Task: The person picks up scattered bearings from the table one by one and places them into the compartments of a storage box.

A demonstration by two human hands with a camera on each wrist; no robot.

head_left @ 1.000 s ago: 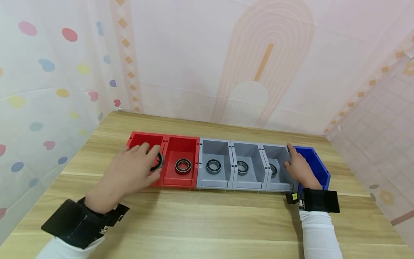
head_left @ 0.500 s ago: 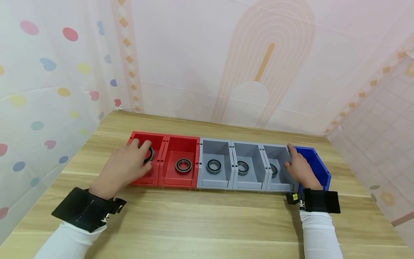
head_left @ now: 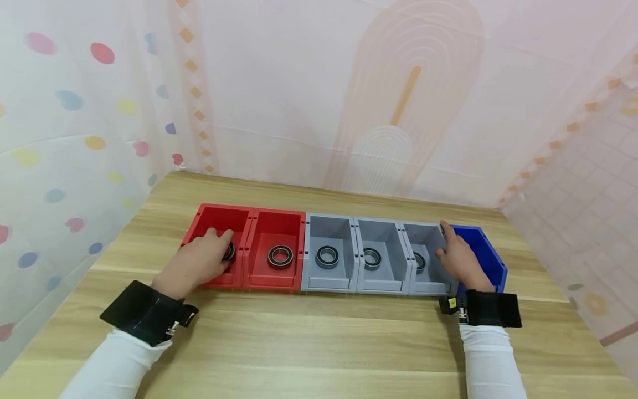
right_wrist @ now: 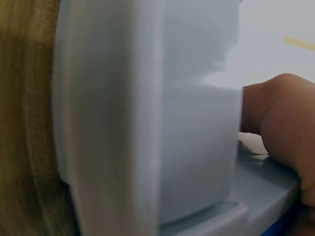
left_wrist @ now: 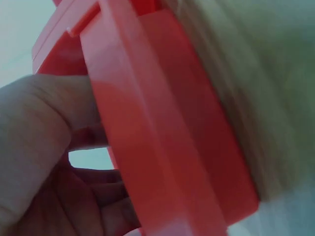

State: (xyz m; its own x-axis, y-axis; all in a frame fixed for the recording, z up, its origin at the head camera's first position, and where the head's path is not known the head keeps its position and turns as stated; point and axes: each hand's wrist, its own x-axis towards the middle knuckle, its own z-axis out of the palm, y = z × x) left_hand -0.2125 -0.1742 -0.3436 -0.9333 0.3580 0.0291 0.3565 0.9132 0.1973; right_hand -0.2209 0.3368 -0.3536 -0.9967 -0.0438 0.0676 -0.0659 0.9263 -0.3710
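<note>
My left hand (head_left: 199,260) reaches down into the leftmost red bin (head_left: 221,209), thumb and fingers around a ball bearing (head_left: 230,252), black with a metal ring, partly hidden by the hand. In the left wrist view the bin's front wall (left_wrist: 142,128) blocks sight of the fingertips and the bearing. At the row's other end my right hand (head_left: 463,260) grips the wall between the last grey bin (head_left: 431,249) and the blue bin (head_left: 480,249). Its thumb lies on the grey side; its other fingers are mostly hidden.
One bearing (head_left: 281,256) lies in the second red bin. The three grey bins each hold one too: a left bearing (head_left: 327,257), a middle bearing (head_left: 371,259) and a right bearing (head_left: 420,262). The joined bins stand on a wooden table (head_left: 324,343) before a patterned curtain (head_left: 279,100).
My left hand has moved forward and down into the leftmost red bin, carrying the bearing lower. The right hand has stayed in place on the bin wall.
</note>
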